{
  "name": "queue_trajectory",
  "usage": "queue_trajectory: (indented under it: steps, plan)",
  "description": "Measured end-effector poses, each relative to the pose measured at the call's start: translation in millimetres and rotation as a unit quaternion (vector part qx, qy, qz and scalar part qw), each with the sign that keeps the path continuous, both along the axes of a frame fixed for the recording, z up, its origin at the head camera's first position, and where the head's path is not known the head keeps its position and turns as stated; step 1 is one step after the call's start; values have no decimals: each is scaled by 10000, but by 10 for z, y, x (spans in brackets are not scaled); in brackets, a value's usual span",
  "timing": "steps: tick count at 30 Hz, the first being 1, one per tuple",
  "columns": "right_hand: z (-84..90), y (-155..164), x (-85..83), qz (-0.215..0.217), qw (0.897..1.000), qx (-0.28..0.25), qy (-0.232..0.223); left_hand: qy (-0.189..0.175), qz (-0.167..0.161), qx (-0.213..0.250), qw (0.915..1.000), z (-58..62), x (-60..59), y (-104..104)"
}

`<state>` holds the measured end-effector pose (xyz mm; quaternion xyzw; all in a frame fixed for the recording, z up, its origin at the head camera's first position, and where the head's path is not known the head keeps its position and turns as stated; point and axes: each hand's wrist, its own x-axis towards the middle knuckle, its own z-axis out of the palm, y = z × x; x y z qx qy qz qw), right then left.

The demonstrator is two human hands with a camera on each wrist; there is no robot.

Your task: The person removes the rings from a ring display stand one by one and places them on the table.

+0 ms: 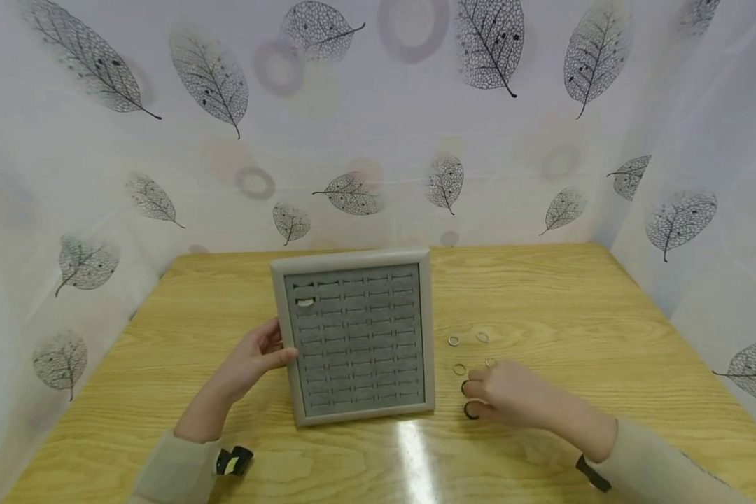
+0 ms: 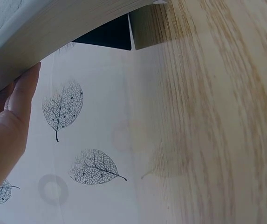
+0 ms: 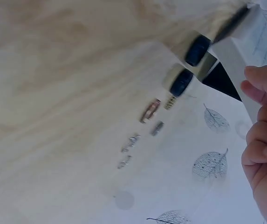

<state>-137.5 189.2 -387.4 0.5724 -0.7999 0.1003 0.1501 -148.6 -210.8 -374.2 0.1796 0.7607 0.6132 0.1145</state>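
Note:
A ring display board (image 1: 355, 336) with a pale frame and grey slotted padding leans back on the table. My left hand (image 1: 252, 360) grips its left edge, thumb on the front of the frame, other fingers behind. One whitish ring (image 1: 305, 302) sits in a slot at the board's upper left. Right of the board, my right hand (image 1: 510, 395) is low over the loose rings, its fingertips overlapping two black rings (image 1: 471, 411). In the right wrist view, the fingers (image 3: 263, 130) are bent with nothing seen between them, and both black rings (image 3: 181, 82) stand apart from them.
Several thin metal rings lie just beyond the right hand, among them a silver ring (image 1: 453, 341) and a gold-toned ring (image 1: 459, 369). Behind the board shows a dark support flap (image 2: 110, 35). A leaf-print curtain (image 1: 365, 140) borders the wooden table (image 1: 542, 294).

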Motion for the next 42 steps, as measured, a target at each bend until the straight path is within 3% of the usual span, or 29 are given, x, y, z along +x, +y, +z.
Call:
queue_trajectory:
  steps: [15, 27, 35, 42]
  plan:
    - [317, -316, -106, 383, 9964, -399, 650, -70, 23, -65, 10000, 10, 27, 8]
    - [538, -696, -202, 610, 9908, -994, 690, -34, 4, -18, 10000, 7, 19, 5]
    - [599, -979, -312, 624, 9792, -1629, 1034, -33, -15, -52, 10000, 14, 13, 8]
    - [693, -1218, -380, 492, 9739, -1858, 1209, -69, -11, 18, 10000, 21, 17, 12]
